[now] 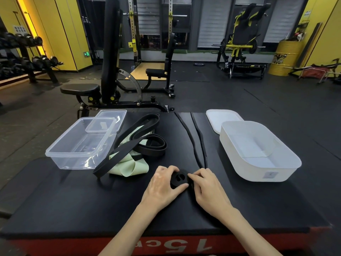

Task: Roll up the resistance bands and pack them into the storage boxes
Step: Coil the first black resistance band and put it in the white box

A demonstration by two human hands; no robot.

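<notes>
A thin black resistance band (pixel 191 137) stretches from the far edge of the black mat toward me and ends in a small rolled coil (pixel 178 179). My left hand (pixel 162 187) grips that coil from the left, thumb below it and fingers over its top. My right hand (pixel 206 185) pinches the coil's right side where the two strands feed in. To the left lies a pile of wider black bands (pixel 147 143) over a pale green band (pixel 129 168). A clear plastic box (pixel 60 154) stands at the left, a white box (pixel 258 172) at the right.
Two clear lids (pixel 110 120) lean on the clear box's far end. A white lid (pixel 219 117) lies behind the white box. The mat (pixel 73 200) tops a red platform whose front edge is close to me. Weight benches and racks stand on the floor beyond.
</notes>
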